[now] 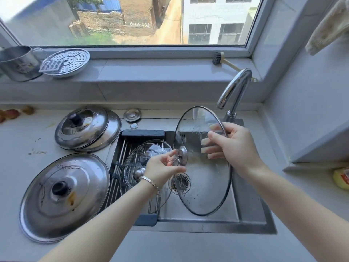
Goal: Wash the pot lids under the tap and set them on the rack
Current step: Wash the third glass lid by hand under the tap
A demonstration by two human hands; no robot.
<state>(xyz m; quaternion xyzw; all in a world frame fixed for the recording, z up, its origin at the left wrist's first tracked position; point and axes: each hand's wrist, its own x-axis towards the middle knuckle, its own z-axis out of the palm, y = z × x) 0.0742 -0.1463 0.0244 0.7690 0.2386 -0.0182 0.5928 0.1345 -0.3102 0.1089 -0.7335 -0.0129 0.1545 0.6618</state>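
Glass lid [205,176] is held on edge over the sink [251,210] under the tap [234,87], fingers of the right hand [234,146] clasping its upper rim, fingers of the left hand [162,168] pinching its centre knob [182,155].

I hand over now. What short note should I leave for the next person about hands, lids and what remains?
Right hand grips the rim of the held lid, upright over the sink; left hand pinches its knob.
Done: at least one glass lid lies on the rack.
Left: finish this lid, rack it, then wash the steel lids on the counter.
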